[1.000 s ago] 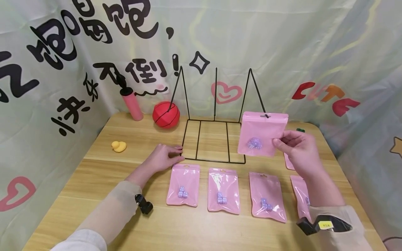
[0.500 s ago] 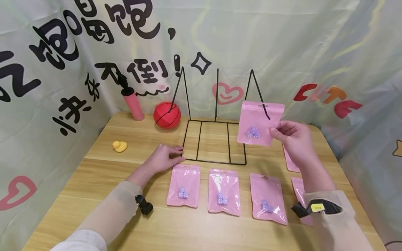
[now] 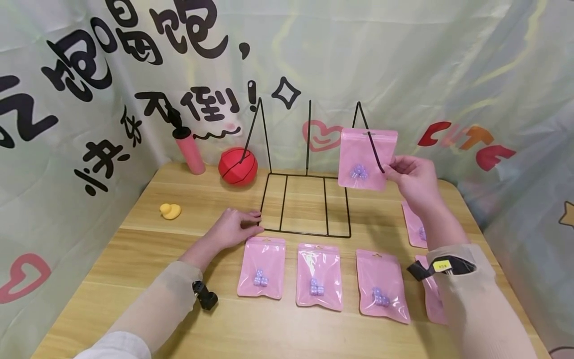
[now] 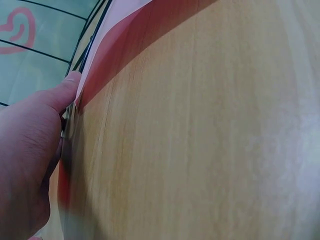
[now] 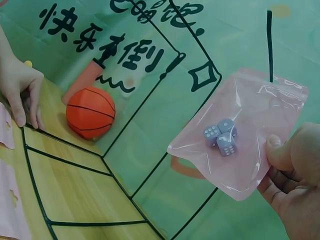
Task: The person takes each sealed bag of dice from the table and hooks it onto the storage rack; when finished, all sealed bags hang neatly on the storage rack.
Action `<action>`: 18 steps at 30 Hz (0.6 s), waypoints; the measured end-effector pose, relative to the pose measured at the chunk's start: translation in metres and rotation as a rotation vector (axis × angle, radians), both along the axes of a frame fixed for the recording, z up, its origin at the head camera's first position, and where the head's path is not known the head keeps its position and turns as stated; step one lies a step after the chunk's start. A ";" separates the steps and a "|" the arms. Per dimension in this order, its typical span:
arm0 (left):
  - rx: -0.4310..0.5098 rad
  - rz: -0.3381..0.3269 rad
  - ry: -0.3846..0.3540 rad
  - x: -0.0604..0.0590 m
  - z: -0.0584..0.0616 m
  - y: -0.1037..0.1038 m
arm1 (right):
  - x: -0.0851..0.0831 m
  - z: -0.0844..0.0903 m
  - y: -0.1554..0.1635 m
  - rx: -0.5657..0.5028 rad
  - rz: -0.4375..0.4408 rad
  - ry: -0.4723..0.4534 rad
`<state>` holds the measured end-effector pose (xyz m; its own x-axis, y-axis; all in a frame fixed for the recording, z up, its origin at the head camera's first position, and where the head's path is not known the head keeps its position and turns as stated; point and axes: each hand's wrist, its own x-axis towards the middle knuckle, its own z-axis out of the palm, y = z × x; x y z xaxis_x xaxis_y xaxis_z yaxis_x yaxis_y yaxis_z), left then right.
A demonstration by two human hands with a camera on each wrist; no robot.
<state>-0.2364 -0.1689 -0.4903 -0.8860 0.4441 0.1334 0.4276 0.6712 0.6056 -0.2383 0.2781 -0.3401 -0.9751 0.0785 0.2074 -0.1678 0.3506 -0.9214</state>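
My right hand pinches the right edge of a pink zip bag with three purple dice inside, held up in the air. The bag hangs behind the slanted right upright of a black wire rack, its top near the upright's tip. In the right wrist view the bag sits between thumb and fingers of the right hand. My left hand rests on the table with fingers pressing the rack's front left corner; the left hand shows there with straight fingers. The left wrist view shows its thumb by the wire.
Three more pink dice bags lie in a row before the rack, with others under my right forearm. A red ball, a pink cylinder and a yellow duck sit at the back left. A printed backdrop surrounds the wooden table.
The right hand has lifted the bag higher and farther back, up to the rack's right upright. The left hand has stayed on the rack's corner.
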 end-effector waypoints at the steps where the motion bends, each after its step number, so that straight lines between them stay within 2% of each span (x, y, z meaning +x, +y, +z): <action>1: 0.000 0.000 -0.001 0.000 0.000 0.000 | -0.003 0.000 0.000 0.012 -0.002 -0.006; 9: -0.003 -0.013 0.007 -0.002 -0.003 0.002 | -0.021 0.002 0.000 -0.017 -0.033 -0.003; 18: -0.011 0.005 -0.007 0.000 -0.003 -0.002 | -0.036 -0.001 -0.005 -0.032 -0.034 -0.016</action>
<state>-0.2367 -0.1706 -0.4931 -0.8891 0.4410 0.1226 0.4202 0.6801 0.6008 -0.2740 0.2730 -0.3416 -0.9750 0.1180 0.1884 -0.1411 0.3263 -0.9347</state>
